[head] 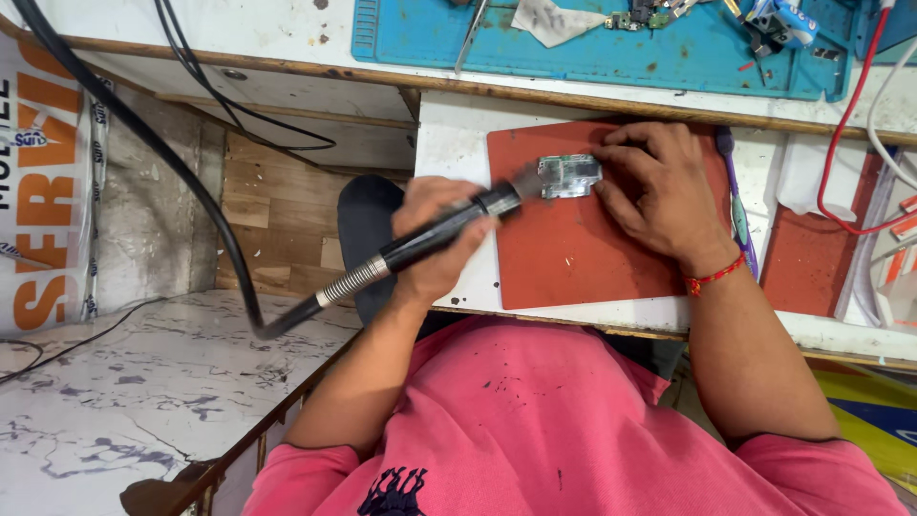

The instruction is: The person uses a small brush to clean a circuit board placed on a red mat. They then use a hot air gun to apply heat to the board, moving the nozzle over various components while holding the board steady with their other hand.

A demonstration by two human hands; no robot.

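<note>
My left hand grips a black hot-air wand with a metal spring collar and a thick black hose. Its nozzle points at a small silvery circuit board, almost touching the board's left edge. The board lies on a red work mat on a white pull-out shelf. My right hand, with a red thread at the wrist, presses fingertips on the board's right side and holds it down.
A blue mat on the desk above carries tweezers, small boards and parts. A purple brush lies right of the red mat, beside a second red mat. A red wire curves at right. The black hose runs to the upper left.
</note>
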